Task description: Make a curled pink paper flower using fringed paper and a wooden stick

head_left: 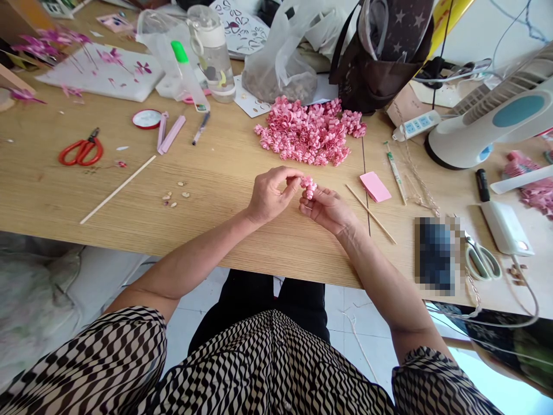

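Observation:
Both hands meet over the wooden table (207, 213), around a small pink curled paper flower (308, 185). With thumb and forefinger pinched together, my left hand (273, 195) grips the flower's upper left edge. My right hand (327, 210) holds the same flower from below and the right, its fingers curled. Just beyond them lies a large heap of pink curled paper pieces (307, 134). To the right of my right hand are a thin wooden stick (371, 214) and a folded pink paper (375, 187).
Red-handled scissors (81, 151), a long white stick (117, 190) and a pen (201, 128) lie on the left. Behind stand a water bottle (212, 57), a plastic bag (280, 72) and a dark bag (380, 57). A white fan (488, 118) is at the right.

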The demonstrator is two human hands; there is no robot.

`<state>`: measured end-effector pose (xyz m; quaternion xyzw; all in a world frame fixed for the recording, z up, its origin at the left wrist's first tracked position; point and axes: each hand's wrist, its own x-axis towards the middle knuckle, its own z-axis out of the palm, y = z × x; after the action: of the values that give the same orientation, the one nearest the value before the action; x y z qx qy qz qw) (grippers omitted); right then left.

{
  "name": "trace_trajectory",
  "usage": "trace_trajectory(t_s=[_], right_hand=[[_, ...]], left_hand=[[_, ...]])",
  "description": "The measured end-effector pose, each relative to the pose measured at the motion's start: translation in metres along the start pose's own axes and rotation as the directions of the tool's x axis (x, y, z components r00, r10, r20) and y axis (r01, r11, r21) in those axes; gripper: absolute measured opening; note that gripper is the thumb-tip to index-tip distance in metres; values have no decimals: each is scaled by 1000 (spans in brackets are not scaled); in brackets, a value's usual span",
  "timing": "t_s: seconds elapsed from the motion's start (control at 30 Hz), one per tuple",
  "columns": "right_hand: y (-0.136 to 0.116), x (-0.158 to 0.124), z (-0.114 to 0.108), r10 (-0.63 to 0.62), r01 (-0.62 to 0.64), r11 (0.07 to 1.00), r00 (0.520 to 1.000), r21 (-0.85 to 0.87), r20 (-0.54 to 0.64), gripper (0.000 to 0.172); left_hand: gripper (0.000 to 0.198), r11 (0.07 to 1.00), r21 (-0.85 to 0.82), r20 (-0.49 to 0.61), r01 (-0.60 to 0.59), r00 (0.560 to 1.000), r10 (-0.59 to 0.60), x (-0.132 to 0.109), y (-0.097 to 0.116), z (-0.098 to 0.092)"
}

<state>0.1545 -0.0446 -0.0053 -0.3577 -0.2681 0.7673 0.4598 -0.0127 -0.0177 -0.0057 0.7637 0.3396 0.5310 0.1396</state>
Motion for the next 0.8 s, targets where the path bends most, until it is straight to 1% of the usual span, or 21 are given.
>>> trace_trajectory(t_s=[0.17,0.37,0.47,0.57,0.7,0.8], right_hand=[[1,1,-1,-63,62,997,998,-42,-14,21],[1,1,0,-114,106,987,992,-117,-57,19],[0,1,0,-151,138,978,986,-154,-76,23],[-1,0,1,-197,179,965,977,-189,-81,27],[-1,0,3,-251,219,939,964,-266,-92,26],[-1,0,5,-321,270,903,941,-333,-107,25]], left_hand=[[11,996,72,26,-56,998,55,0,0,0],[16,991,-21,63,-133,989,134,1,3,-2],[17,995,-35,36,-94,995,96,1,3,-2],[13,997,-47,0,-68,998,68,1,1,-1],[10,997,-50,32,-57,998,58,1,-1,1],[11,997,-41,16,-61,998,62,3,0,-1]])
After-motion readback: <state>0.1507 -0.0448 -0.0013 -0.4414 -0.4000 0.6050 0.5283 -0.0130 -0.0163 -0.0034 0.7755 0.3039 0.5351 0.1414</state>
